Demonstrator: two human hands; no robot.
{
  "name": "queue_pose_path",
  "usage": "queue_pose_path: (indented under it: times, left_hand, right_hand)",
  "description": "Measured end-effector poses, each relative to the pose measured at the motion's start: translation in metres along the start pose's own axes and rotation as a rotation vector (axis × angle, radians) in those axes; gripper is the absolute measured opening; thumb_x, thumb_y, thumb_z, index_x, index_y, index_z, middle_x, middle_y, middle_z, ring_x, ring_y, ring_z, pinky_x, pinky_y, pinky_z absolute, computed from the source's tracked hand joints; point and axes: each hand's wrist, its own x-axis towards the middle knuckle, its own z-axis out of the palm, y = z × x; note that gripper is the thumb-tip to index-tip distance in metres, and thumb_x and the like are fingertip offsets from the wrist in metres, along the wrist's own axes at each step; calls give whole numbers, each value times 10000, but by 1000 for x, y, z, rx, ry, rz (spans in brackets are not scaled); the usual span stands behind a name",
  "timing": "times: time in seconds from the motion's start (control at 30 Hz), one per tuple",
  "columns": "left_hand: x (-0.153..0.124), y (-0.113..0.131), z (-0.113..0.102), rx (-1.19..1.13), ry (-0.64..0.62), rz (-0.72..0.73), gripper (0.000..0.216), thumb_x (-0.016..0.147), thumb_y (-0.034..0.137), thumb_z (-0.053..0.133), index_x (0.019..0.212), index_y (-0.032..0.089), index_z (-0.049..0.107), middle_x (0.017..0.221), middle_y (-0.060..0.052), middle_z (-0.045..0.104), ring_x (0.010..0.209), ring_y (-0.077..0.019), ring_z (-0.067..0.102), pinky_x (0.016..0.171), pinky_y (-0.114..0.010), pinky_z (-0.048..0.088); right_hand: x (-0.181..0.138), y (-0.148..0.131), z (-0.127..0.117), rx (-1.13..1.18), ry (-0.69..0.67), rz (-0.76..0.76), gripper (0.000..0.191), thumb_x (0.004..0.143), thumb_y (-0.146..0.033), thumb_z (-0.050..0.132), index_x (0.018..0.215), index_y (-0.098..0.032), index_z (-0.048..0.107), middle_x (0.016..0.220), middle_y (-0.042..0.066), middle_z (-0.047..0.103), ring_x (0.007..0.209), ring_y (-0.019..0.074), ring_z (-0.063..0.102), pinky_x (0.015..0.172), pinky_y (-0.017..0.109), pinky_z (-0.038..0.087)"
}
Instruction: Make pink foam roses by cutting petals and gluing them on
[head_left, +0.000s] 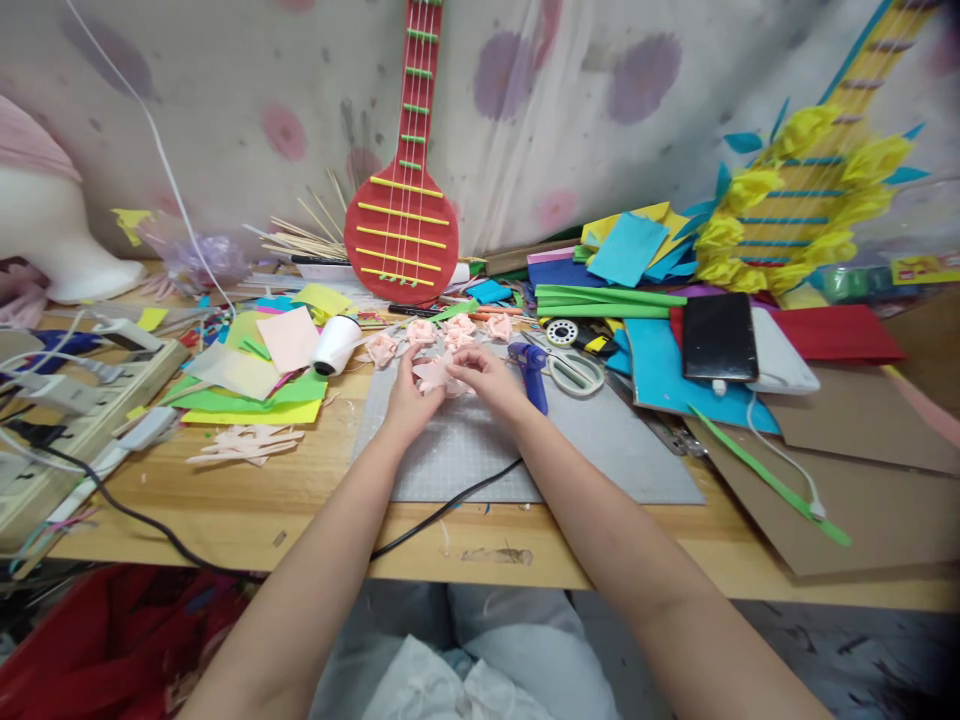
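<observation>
Both my hands meet over the far part of a grey cutting mat (600, 450). My left hand (409, 395) and my right hand (484, 375) pinch a pale pink paper flower (435, 375) between their fingertips. Several finished pink paper flowers (457, 330) lie in a row just beyond it. A blue glue gun (530, 368) rests right of my right hand, its black cord (450, 505) running back across the mat toward me.
Coloured paper sheets (255, 385) and pink cut strips (244, 443) lie left, with a white cup (335, 345) and a power strip (82, 420). Scissors (574, 372), a black phone (718, 337), cardboard (862, 490) and a red paper guitar (403, 220) lie around.
</observation>
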Motion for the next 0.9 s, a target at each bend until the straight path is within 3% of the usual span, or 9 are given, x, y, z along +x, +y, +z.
queue_pose_path:
  times: [0.17, 0.37, 0.73, 0.9]
  left_hand:
    - [-1, 1, 0, 22, -8, -10, 666, 617, 132, 628, 1234, 186, 381, 1067, -88, 560, 805, -149, 594, 686, -287, 504]
    - [-1, 4, 1, 20, -11, -22, 664, 612, 123, 626, 1230, 183, 388, 1083, -100, 556, 832, -162, 595, 665, -279, 509]
    - [-1, -4, 0, -21, -1, 37, 560, 696, 263, 621, 1209, 192, 409, 1116, -101, 539, 979, -187, 561, 802, -321, 483]
    - [-1, -6, 1, 16, 6, 28, 570, 717, 317, 625, 1225, 196, 396, 1101, -103, 538, 926, -177, 570, 778, -326, 487]
  right_hand:
    - [1, 5, 3, -152, 76, -28, 119, 671, -299, 639, 667, -192, 589, 851, 35, 543, 904, 183, 499, 857, 361, 380]
    - [1, 8, 5, -178, 132, -23, 99, 675, -292, 620, 694, -201, 587, 846, 30, 547, 885, 183, 495, 855, 367, 380]
    - [-1, 3, 8, -228, 147, -45, 75, 669, -270, 614, 700, -211, 579, 832, 20, 547, 871, 182, 494, 860, 368, 378]
    - [-1, 5, 9, -239, 141, -51, 68, 671, -262, 610, 704, -211, 578, 839, 21, 544, 880, 184, 493, 858, 361, 379]
